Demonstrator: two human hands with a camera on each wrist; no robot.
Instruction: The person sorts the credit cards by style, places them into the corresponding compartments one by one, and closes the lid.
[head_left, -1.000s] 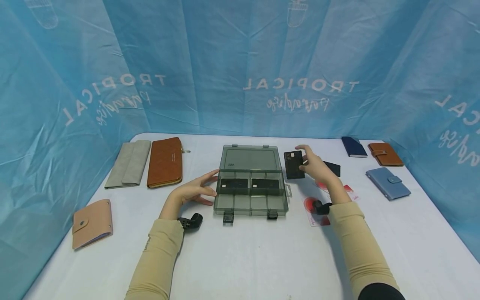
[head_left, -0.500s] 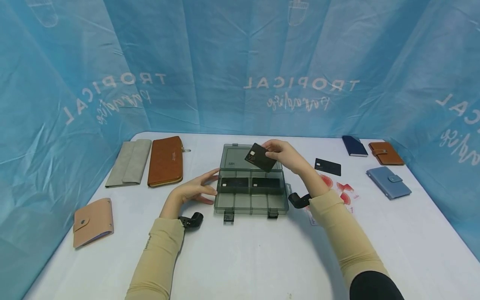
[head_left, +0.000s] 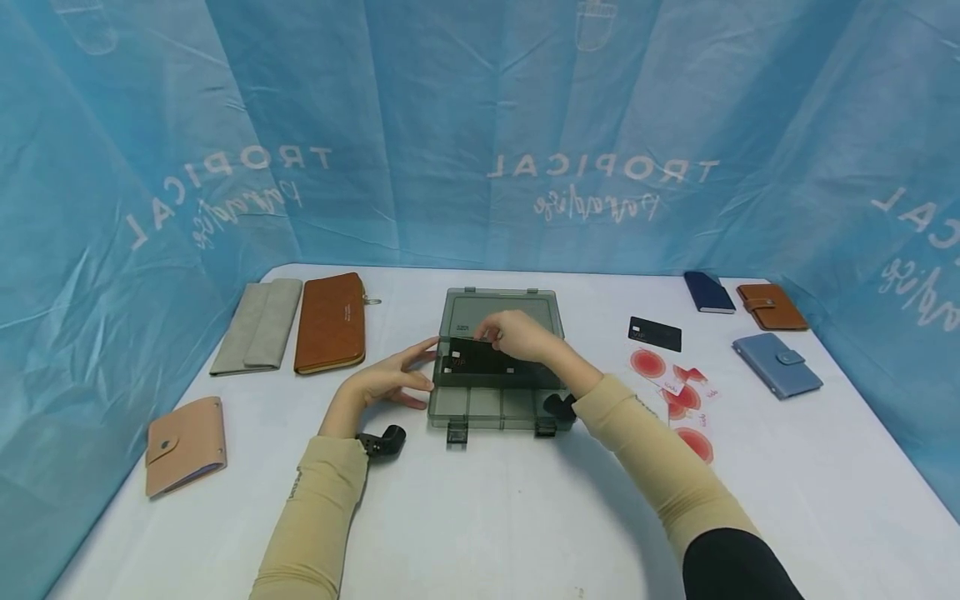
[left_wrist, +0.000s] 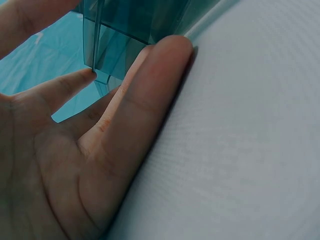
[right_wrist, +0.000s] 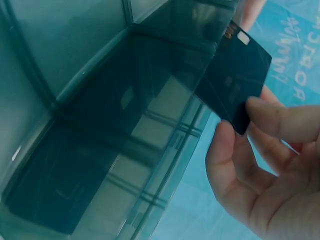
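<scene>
Currently the right hand (head_left: 521, 335) pinches a black plastic card (head_left: 480, 360) by its corner, tilted over the back row of the smoky transparent compartment box (head_left: 501, 406). The left hand (head_left: 390, 382), fingers straight, braces the box's left wall on the white surface (head_left: 487, 517). Lowering the card flat and level should seat it cleanly.

The right hand (right_wrist: 260, 175) fills the lower right corner, its thumb and a finger pinching one corner of a black card (right_wrist: 235, 82). The card is tilted, its far end with a small light chip patch pointing up and away. Just left of it lies the tinted clear box (right_wrist: 60, 90), seen from close up, with dividers crossing its floor and dark cards (right_wrist: 65, 170) lying flat inside
</scene>
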